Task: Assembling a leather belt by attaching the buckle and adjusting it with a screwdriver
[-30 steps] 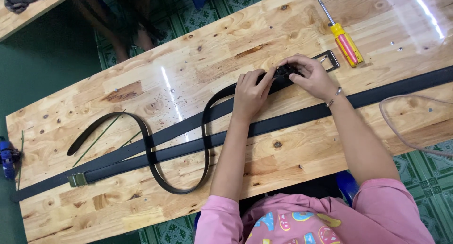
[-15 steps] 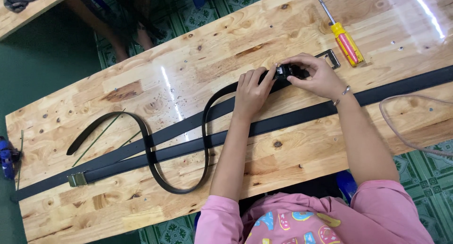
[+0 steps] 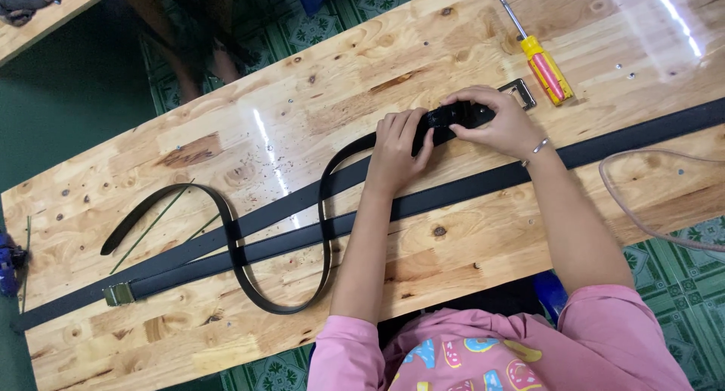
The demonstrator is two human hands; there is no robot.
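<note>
We are pinching the limp black leather belt end (image 3: 453,119) with left hand (image 3: 400,149) and right hand (image 3: 498,123), beside its square metal buckle (image 3: 519,92); best gripped there.

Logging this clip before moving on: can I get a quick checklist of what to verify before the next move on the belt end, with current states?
1. Left hand pressing the curved black belt flat on the table: ok.
2. Right hand gripping the belt end: ok.
3. Metal buckle within reach, beside the right hand: ok.
4. Buckle joined to the belt end: cannot tell, fingers cover it.
5. Yellow screwdriver lying apart from both hands: ok.
6. Two long straps lying flat under the arms: ok.
</note>
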